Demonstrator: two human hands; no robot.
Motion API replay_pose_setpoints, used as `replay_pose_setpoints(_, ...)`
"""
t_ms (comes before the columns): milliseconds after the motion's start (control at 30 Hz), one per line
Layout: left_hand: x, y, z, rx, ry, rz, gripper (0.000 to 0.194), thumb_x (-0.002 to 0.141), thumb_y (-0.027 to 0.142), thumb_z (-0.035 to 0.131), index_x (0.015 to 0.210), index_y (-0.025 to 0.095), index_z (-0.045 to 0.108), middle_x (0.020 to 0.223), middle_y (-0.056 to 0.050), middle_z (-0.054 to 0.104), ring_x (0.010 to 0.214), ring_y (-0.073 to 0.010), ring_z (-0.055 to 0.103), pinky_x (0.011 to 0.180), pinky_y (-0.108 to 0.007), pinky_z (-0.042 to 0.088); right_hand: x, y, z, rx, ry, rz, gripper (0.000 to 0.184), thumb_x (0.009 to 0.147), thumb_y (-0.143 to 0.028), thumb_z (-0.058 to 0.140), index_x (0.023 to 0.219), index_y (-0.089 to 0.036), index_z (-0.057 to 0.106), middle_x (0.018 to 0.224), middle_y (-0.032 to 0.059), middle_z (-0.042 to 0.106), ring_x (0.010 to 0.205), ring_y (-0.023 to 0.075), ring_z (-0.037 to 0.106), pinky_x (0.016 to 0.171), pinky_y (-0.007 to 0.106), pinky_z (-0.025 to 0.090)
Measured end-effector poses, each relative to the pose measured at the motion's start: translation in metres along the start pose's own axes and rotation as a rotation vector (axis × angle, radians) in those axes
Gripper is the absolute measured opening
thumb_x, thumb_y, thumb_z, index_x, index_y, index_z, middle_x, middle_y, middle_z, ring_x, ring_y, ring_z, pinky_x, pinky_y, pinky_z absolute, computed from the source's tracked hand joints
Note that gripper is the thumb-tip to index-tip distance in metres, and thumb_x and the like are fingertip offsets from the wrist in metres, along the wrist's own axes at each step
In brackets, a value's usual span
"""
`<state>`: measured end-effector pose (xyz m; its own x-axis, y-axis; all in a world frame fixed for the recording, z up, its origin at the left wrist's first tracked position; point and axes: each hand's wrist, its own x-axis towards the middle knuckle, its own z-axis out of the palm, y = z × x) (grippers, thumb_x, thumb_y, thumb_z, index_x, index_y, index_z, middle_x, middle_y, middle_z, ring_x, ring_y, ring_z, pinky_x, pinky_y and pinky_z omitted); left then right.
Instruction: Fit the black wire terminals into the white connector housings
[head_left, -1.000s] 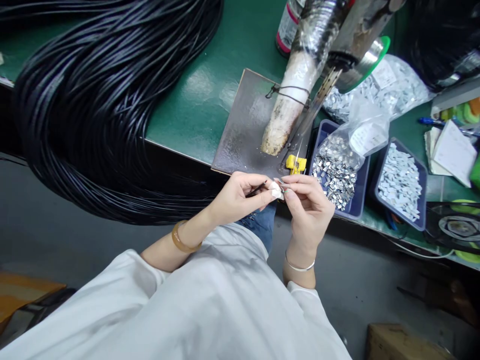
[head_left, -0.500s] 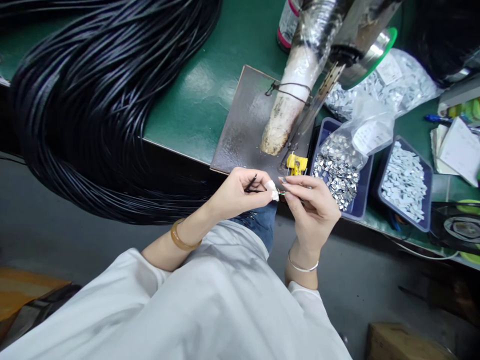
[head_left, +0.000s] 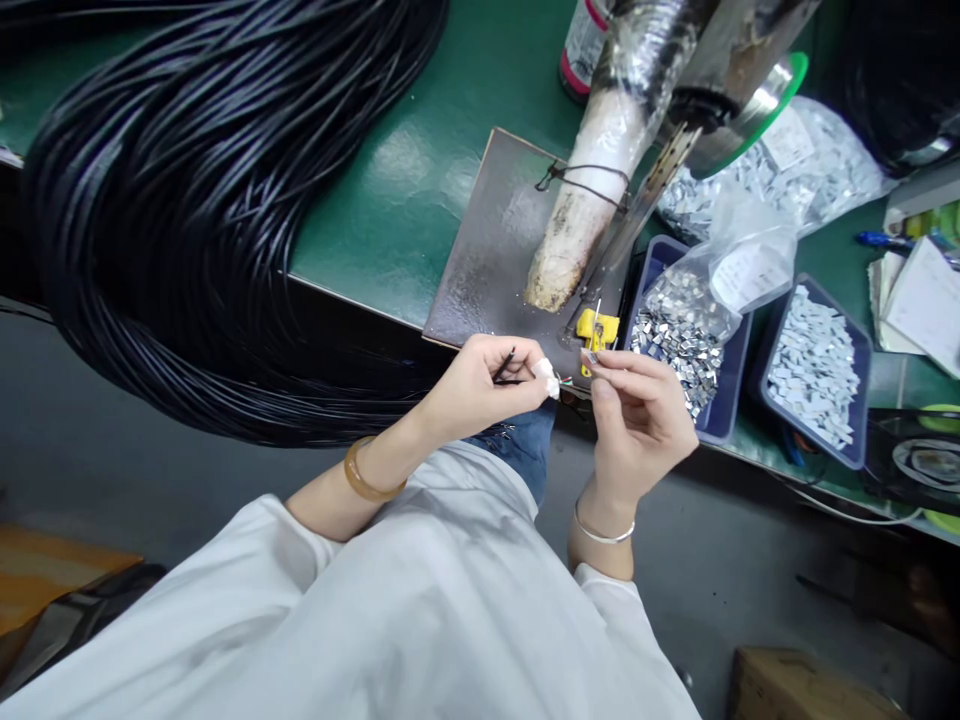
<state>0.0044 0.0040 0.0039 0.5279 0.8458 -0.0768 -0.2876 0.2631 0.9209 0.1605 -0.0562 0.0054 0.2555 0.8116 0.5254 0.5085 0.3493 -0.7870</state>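
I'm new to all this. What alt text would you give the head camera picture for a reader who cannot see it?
Seen from above, a person's left hand pinches a thin black cable end while the right hand meets it fingertip to fingertip at a green bench. A huge black cable bundle lies to the left, and blue trays of small metal parts to the right.
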Motion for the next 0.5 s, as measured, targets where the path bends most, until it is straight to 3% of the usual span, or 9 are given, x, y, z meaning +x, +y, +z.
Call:
replay_pose_setpoints(100, -0.0003, -0.0009, 0.0004, 0.024, 0.006, -0.015, 0.020, 0.069, 0.019, 0.076, 0.064, 0.015, 0.058, 0.052, 0.006, 0.044, 0.048, -0.0040, 0.033, 0.046, -0.019, 0.027, 0.0008, -0.0006, -0.0022, -0.078, -0.059, -0.082, 0.020, 0.084, -0.013, 0.072, 0.096, -0.029, 0.073, 0.100, 0.0006, 0.074, 0.093, 0.0182, 0.072, 0.083, 0.041, 0.063)
replay_pose_setpoints(233, -0.0013, -0.0046, -0.0014, 0.121, -0.003, -0.001, 0.017, 0.071, 0.020, 0.071, 0.064, 0.015, 0.056, 0.052, 0.006, 0.043, 0.049, -0.0051, 0.034, 0.046, -0.020, 0.027, 0.0013, -0.0023, -0.0031, -0.103, -0.148, -0.068, 0.016, 0.085, -0.013, 0.071, 0.094, -0.027, 0.071, 0.099, 0.0002, 0.075, 0.093, 0.0169, 0.072, 0.082, 0.037, 0.062)
replay_pose_setpoints(500, -0.0053, -0.0099, 0.0042, 0.242, 0.077, 0.069, 0.013, 0.076, 0.020, 0.069, 0.067, 0.013, 0.063, 0.058, 0.003, 0.049, 0.054, -0.0061, 0.039, 0.051, -0.020, 0.032, 0.0008, -0.0024, -0.0015, -0.198, -0.192, -0.112, 0.014, 0.085, -0.010, 0.069, 0.092, -0.021, 0.066, 0.104, 0.0035, 0.074, 0.099, 0.0179, 0.072, 0.087, 0.037, 0.062)
